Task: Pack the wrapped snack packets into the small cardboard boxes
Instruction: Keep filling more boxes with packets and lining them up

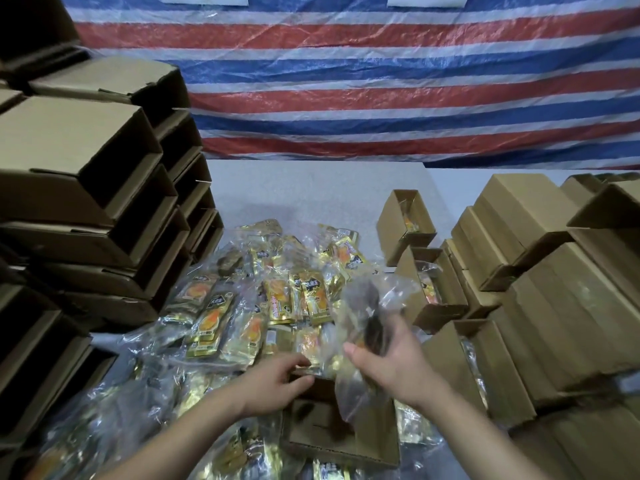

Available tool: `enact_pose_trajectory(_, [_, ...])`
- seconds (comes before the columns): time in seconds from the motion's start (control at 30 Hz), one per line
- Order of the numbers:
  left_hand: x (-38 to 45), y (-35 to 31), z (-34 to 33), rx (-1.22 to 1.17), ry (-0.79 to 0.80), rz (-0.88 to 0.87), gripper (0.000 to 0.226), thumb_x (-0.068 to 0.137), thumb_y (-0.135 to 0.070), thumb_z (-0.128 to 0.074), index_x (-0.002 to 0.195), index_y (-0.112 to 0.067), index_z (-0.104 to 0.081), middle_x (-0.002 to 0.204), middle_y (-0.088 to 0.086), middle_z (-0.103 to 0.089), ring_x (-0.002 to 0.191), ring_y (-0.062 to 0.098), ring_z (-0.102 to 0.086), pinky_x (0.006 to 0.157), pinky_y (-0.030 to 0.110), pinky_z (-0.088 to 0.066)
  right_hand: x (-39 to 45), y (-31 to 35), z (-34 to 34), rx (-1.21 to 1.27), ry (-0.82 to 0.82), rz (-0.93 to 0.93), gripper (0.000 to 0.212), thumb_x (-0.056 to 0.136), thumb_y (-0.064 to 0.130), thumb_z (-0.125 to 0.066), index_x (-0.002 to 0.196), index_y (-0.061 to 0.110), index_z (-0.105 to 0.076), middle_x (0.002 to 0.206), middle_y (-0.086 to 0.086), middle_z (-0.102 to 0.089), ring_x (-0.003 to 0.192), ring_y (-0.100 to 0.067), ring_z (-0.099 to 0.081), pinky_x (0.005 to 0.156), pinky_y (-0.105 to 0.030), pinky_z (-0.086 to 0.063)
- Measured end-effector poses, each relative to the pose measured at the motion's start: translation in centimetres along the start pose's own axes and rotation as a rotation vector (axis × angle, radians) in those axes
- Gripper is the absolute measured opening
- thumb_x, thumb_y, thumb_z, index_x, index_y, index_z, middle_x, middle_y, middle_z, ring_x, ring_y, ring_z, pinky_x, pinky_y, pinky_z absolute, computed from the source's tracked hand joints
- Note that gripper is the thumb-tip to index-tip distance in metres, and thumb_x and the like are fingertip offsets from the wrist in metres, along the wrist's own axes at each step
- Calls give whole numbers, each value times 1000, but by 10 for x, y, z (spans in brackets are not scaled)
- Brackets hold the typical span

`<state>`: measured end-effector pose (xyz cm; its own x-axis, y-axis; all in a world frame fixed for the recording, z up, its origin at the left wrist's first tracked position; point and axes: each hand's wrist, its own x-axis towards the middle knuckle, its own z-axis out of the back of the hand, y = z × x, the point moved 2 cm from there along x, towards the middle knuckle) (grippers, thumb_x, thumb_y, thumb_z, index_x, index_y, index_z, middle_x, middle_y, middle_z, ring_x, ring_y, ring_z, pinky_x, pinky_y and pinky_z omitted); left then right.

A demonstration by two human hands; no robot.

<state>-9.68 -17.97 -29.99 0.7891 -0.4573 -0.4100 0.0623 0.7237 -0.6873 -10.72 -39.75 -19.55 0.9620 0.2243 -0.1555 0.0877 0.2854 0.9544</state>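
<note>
An open small cardboard box (341, 441) lies in front of me on the table, amid a heap of gold and orange snack packets (263, 306) in clear wrap. My right hand (388, 358) grips a clear-wrapped packet (367, 313), blurred, held tilted above the box's far edge. My left hand (277, 379) has its fingers curled on the far rim of the box, touching a packet there. The inside of the box looks mostly bare.
Tall stacks of open brown boxes (104, 209) stand at the left. Filled open boxes (408, 223) and stacked boxes (554, 306) line the right side. A striped red, white and blue tarp (381, 81) hangs behind the grey table (311, 188).
</note>
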Motion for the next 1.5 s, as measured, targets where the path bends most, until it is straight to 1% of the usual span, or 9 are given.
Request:
enact_pose_trajectory(0.07, [-3,7,-10,-10,18,11,30,102,-42,-49,127,-28,-60,121,-11,-65,106,4,-62,93,25,-52,-10,-13,-17,-65,122,18,44,74,32,-82,106,32,-53,96,32,-68,88,10,-66,73,-8,-49])
enact_pose_trajectory(0.2, [-2,12,-14,-113,-37,13,23,103,-35,-50,116,-25,-66,117,-10,-67,107,5,-61,97,29,-49,-17,-33,-31,-419,292,58,63,74,56,-76,131,44,-50,114,21,-64,102,0,-63,89,-25,-52])
enact_pose_trajectory(0.5, [3,23,-24,-241,-73,42,19,98,-47,-56,107,-34,-66,100,-13,-70,90,0,-65,77,19,-52,-12,-77,-39,-813,680,-143,61,82,71,-52,131,36,-45,107,8,-60,97,-17,-59,72,-30,-43])
enact_pose_trajectory(0.67, [6,27,-34,-272,-104,68,16,97,-48,-57,98,-34,-66,93,-9,-71,86,6,-67,76,28,-56,6,-107,-54,-920,740,-308,66,89,65,-49,139,22,-46,128,-8,-62,113,-29,-59,92,-34,-46])
enact_pose_trajectory(0.83, [5,29,-35,-231,-115,65,18,98,-46,-55,98,-32,-65,90,-9,-70,85,6,-65,80,31,-55,11,-135,-71,-1000,773,-381,62,89,59,-58,129,13,-49,120,-13,-62,106,-34,-62,84,-37,-48])
enact_pose_trajectory(1.0, [3,22,-36,-171,-131,56,19,100,-44,-53,106,-32,-65,90,-10,-69,80,2,-63,66,20,-47,10,-142,-66,-784,712,-506,87,79,71,-60,149,25,-39,141,1,-53,124,-20,-54,102,-28,-44])
enact_pose_trajectory(1.17, [2,24,-35,-178,-124,49,15,101,-41,-53,101,-30,-64,85,-6,-68,73,5,-61,67,27,-49,10,-109,-61,-727,654,-386,41,96,54,-49,126,28,-58,110,3,-61,75,-10,-59,59,-20,-47])
enact_pose_trajectory(1.27, [0,24,-37,-186,-126,51,16,101,-41,-53,103,-31,-64,84,-8,-67,73,7,-61,68,29,-51,11,-104,-60,-913,694,-421,32,99,42,-44,109,20,-65,97,-1,-64,71,-16,-59,66,-27,-48])
enact_pose_trajectory(1.5, [-1,22,-34,-136,-118,52,13,101,-41,-52,104,-35,-63,98,-15,-68,91,1,-63,84,28,-53,13,-125,-83,-1052,898,-662,39,96,22,-50,128,1,-58,123,-17,-61,101,-30,-61,87,-38,-50])
